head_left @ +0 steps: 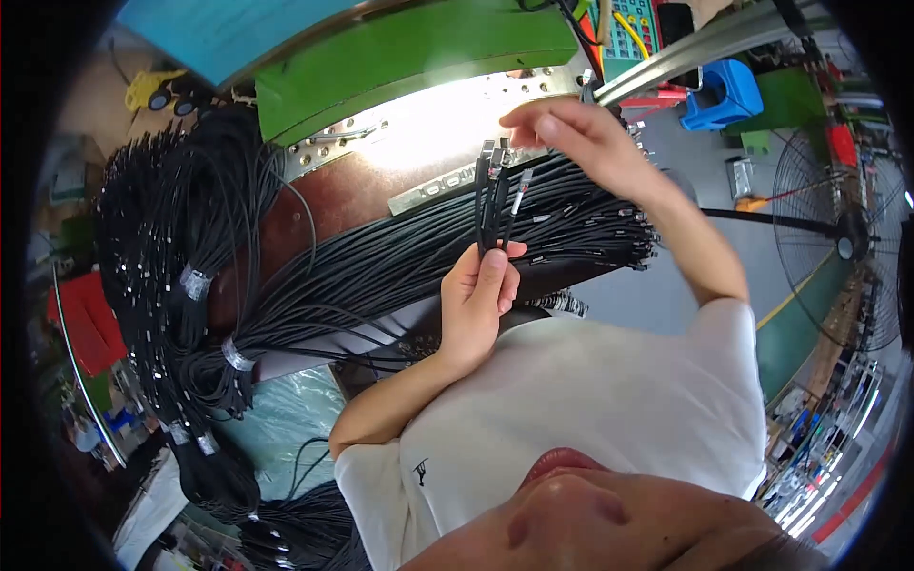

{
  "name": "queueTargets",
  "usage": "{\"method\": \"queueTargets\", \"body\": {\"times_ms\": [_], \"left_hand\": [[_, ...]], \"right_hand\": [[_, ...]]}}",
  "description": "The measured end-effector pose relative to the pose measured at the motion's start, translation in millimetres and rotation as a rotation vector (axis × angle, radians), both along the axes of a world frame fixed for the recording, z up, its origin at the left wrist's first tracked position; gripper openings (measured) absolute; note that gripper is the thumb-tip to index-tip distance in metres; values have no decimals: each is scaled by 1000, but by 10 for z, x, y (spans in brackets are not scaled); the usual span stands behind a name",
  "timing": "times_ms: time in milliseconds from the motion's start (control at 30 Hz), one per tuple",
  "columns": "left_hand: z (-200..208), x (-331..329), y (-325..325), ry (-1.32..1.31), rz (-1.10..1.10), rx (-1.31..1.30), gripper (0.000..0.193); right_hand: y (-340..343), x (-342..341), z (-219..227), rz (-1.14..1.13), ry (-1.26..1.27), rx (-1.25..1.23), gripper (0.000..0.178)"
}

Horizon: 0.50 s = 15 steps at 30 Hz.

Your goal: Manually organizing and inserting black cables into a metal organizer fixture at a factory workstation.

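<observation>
My left hand (479, 297) is closed round several black cables (491, 205) in front of my chest. Their connector ends point up and away from me, and one has a white section below its tip. Just beyond those ends and to the right, my right hand (595, 143) is raised with fingers loosely bent and thumb apart; nothing shows in it. Under both hands a thick bundle of black cables (381, 243) stretches across the bench, connector ends gathered at the right. A metal strip with cut-outs (433, 190) lies behind the bundle, beneath a bright light.
A green metal housing (419, 62) borders the far side of the bench. Coiled black cable bundles (214, 181) hang at the left, tied with clear wrap (195, 284). To the right stand a blue stool (724, 95) and a large fan (843, 243); a metal rail (695, 57) crosses the upper right.
</observation>
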State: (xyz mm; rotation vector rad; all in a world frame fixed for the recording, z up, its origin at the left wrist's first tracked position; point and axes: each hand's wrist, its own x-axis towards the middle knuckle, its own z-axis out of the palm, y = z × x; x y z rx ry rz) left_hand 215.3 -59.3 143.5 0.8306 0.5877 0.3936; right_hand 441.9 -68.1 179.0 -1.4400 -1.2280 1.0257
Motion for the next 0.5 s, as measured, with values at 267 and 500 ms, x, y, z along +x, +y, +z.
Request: {"method": "queueTargets", "body": {"times_ms": [267, 500], "left_hand": [[-82, -20, 114, 166, 34, 249, 26], [86, -104, 219, -36, 48, -114, 43]], "right_hand": [[67, -717, 129, 38, -103, -305, 25], [222, -282, -458, 174, -858, 270, 25]]}}
